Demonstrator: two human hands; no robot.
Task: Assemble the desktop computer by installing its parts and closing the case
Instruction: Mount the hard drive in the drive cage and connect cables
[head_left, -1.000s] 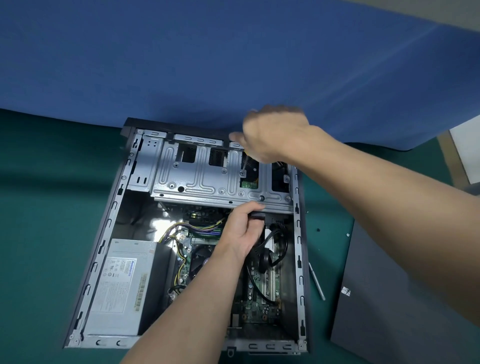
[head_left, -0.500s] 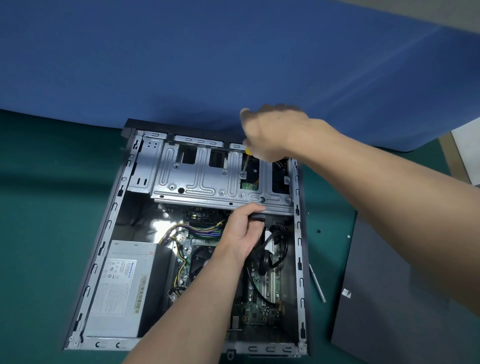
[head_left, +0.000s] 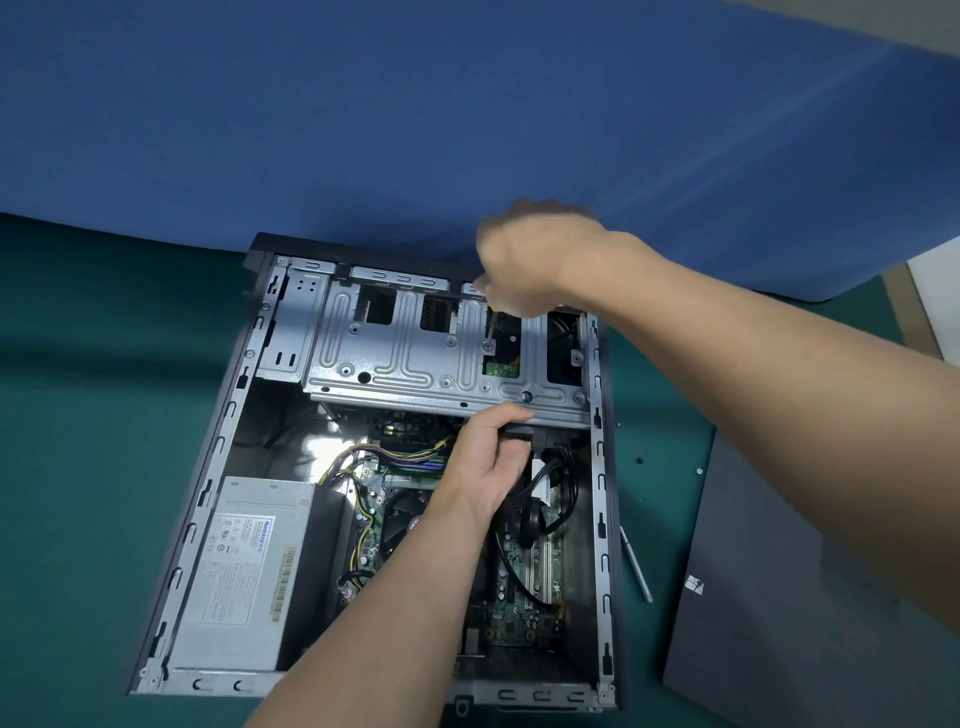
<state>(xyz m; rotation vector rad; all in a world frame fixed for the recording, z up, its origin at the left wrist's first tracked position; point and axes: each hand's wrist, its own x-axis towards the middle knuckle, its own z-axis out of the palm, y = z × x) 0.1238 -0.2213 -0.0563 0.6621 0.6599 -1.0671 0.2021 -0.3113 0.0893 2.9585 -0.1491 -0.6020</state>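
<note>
The open computer case (head_left: 602, 467) is lying on its side on the green mat (head_left: 104, 415), and the step in hand seems to be screwing a drive into the silver drive cage (head_left: 405, 358) at the far end. The right hand (head_left: 530, 260) is gripping a screwdriver (head_left: 491, 326) in a fist, with only a yellow sliver of handle and the thin shaft showing below it, and the tip is sitting on a screw (head_left: 488, 345) in the cage's top plate. The left hand (head_left: 488, 462) is reaching in over the motherboard (head_left: 519, 603), fingers curled round the black drive (head_left: 522, 432) just under the cage's near edge, apparently bracing it. The next move is calling for steady turning with the tip square in the screw head while the drive is being held aligned. The side panel (head_left: 779, 597) is lying off to the right of the case, not yet fitted.
</note>
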